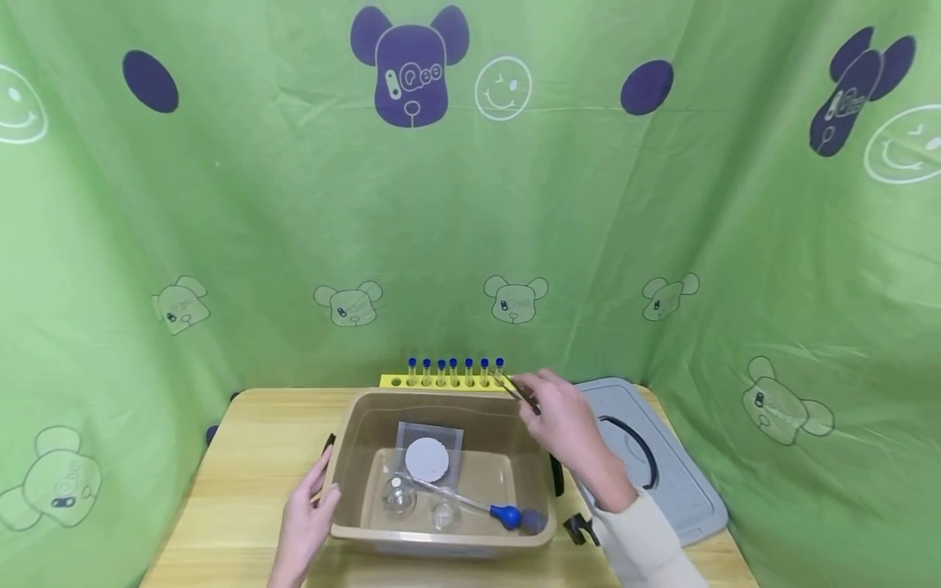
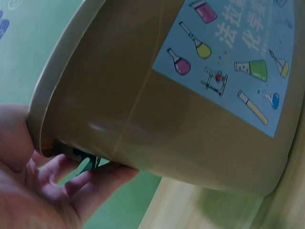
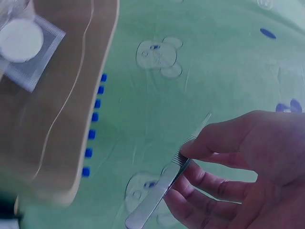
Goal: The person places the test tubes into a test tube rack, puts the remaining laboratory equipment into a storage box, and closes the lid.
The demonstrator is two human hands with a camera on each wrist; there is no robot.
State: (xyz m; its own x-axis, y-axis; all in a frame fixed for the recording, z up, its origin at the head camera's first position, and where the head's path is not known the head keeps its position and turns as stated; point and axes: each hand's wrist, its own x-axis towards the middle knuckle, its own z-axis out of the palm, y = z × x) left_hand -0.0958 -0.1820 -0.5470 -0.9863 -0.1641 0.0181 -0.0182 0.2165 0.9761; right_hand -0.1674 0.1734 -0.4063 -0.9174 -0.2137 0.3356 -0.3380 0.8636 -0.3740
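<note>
A brown plastic storage box (image 1: pixel 345 457) stands at the table's middle. My left hand (image 1: pixel 305 514) grips its left side, thumb at the rim and fingers against the outer wall, as the left wrist view shows. My right hand (image 1: pixel 562 420), above the box's back right corner, pinches metal tweezers (image 3: pixel 155 195) by their ridged part. Inside the box lie white round paper (image 1: pixel 427 460) in a clear bag, a round glass flask (image 1: pixel 398 500), a small glass vessel (image 1: pixel 443 516) and a glass dropper with a blue bulb (image 1: pixel 506 515).
Behind the box is a yellow rack (image 1: pixel 387 381) with several blue-capped test tubes (image 1: pixel 454 371). A grey lid (image 1: pixel 687 498) with a black handle lies to the right, near a black object (image 1: pixel 577 529). Green printed curtains (image 1: pixel 441 204) surround the wooden table (image 1: pixel 243 457).
</note>
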